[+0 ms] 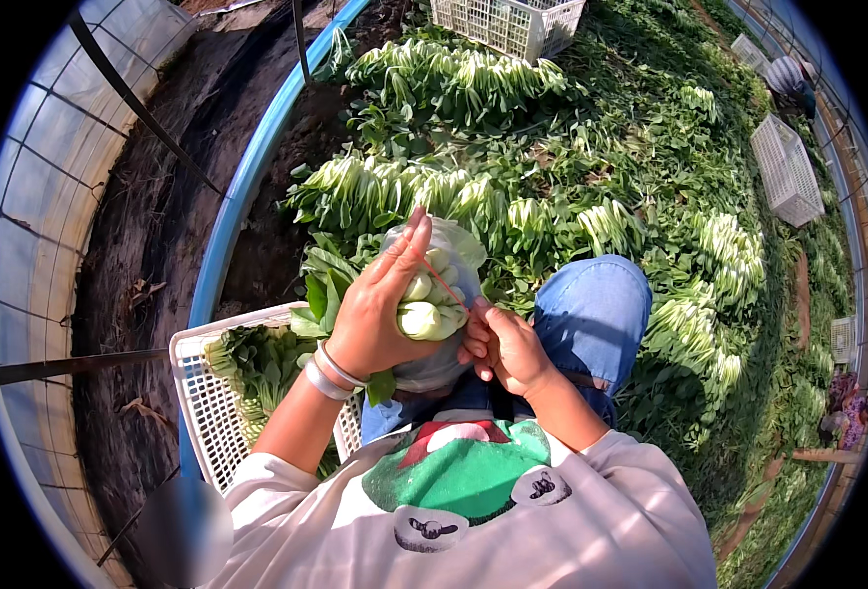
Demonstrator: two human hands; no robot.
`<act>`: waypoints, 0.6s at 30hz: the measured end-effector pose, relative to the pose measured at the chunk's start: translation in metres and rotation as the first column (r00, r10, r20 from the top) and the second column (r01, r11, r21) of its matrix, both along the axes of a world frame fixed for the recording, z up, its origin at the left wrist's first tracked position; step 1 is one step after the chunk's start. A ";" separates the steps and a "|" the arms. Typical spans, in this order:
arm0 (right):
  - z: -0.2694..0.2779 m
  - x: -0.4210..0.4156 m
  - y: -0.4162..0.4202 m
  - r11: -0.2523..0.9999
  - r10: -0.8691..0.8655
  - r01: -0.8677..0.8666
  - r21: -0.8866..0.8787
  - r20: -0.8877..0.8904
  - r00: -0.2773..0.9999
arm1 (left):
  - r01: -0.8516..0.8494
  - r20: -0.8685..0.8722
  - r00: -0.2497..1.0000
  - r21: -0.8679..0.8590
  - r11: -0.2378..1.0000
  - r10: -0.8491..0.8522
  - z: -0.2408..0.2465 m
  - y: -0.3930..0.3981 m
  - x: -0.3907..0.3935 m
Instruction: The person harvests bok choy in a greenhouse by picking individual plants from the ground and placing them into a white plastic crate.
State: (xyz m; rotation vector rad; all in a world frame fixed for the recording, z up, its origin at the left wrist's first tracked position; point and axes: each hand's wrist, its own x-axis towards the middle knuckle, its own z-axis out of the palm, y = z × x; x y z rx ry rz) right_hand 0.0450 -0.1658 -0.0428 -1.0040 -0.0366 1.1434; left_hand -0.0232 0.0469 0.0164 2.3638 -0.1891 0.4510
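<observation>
My left hand (375, 305) holds a bunch of bok choy (423, 316) against its palm, fingers straight and pointing away from me. The pale stalk ends face up, and green leaves stick out on the left. A thin red band (445, 283) runs taut across the stalks from near my left fingers. Its near end is pinched by my right hand (506, 344), just right of the bunch. Behind and below the bunch is a clear plastic bag (463, 247), partly hidden by my hands.
A white plastic crate (191, 401) with leafy greens stands at my left, beside a blue pipe (217, 258). Rows of cut bok choy (412, 188) lie ahead and to the right (728, 258). More crates (507, 26) stand farther off. Another person (788, 77) is bent over at the far right.
</observation>
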 end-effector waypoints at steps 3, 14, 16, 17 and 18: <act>0.058 -0.013 -0.009 0.990 0.033 0.094 -0.103 0.829 0.559 | -0.015 0.001 1.000 0.031 0.999 0.015 -0.004 -0.002 0.003; 0.031 -0.030 0.019 0.842 0.048 0.502 0.196 0.901 -0.432 | -0.087 0.062 0.994 0.015 0.996 0.086 -0.010 -0.016 0.002; 0.022 -0.011 0.012 0.898 -0.253 0.351 0.265 0.964 -0.079 | -0.006 0.028 1.000 -0.059 0.998 0.007 -0.003 -0.010 -0.001; 0.017 0.002 0.010 0.903 -0.365 0.286 0.319 0.923 0.120 | 0.052 0.035 0.998 -0.154 0.987 -0.047 0.004 -0.007 -0.002; 0.013 0.012 0.016 0.839 -0.543 0.376 0.393 0.575 0.612 | 0.125 0.037 0.992 -0.220 0.967 -0.120 -0.001 0.001 -0.003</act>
